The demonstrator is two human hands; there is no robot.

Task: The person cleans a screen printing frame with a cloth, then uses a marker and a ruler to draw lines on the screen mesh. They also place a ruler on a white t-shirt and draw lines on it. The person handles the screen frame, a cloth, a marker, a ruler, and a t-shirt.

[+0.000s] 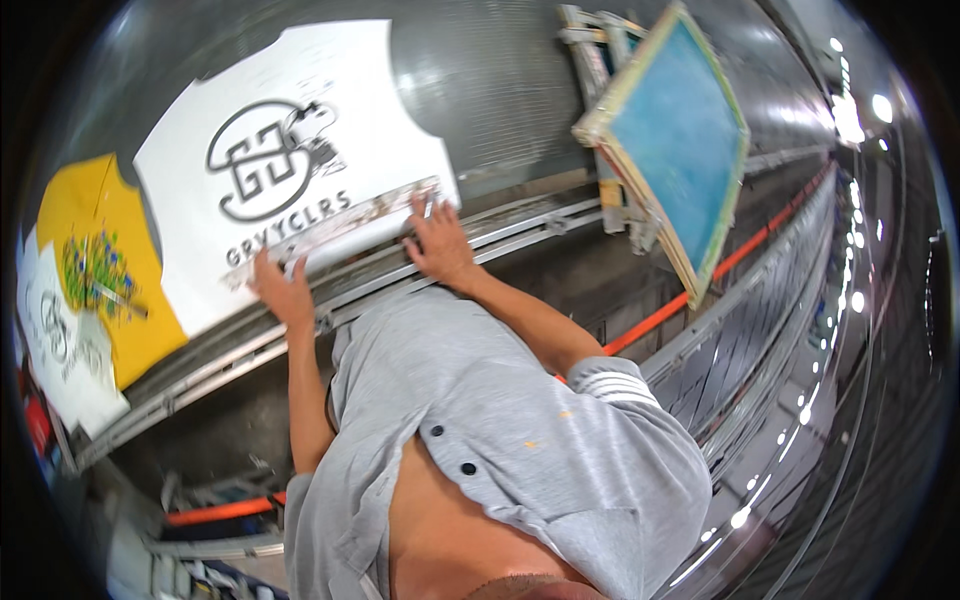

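Observation:
A white cut shirt panel (375,95) with a black print lies on the dark table. Across its lower part, slanting up to the right, is a long, worn, whitish-brown flat strip (345,222), somewhat blurred. My left hand (284,290) grips the strip near its left end, thumb and forefinger on either side of its lower edge. Near the other end my right hand (442,243) has its fingers over the strip and its thumb at the near edge. Parts of both grips are hidden under the hands.
A yellow panel (150,305) with a coloured print and a smaller white panel (70,375) lie to the left. Wooden-framed blue screens (680,130) lean at the right. A metal rail (510,232) runs along the table's near edge, with an orange bar (650,325) beyond it.

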